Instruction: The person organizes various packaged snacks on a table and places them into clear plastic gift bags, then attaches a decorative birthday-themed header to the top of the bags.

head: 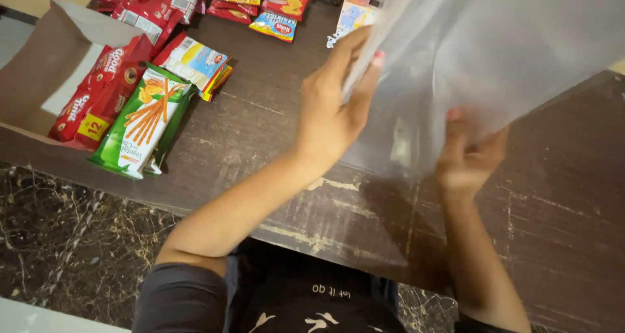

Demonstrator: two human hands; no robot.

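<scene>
A large clear plastic bag (495,53) hangs above the dark wooden table (260,131). My left hand (335,105) pinches the bag's left edge between thumb and fingers. My right hand (469,154) grips the bag's lower part from underneath, its fingers partly seen through the plastic. The bag looks empty and hides the table's far right part.
A green snack packet (143,121) and red biscuit packets (97,89) lie at the left next to a brown cardboard box (45,66). More small snack packets (277,7) are spread along the far edge. Dark marble floor (71,242) lies below the table's worn near edge.
</scene>
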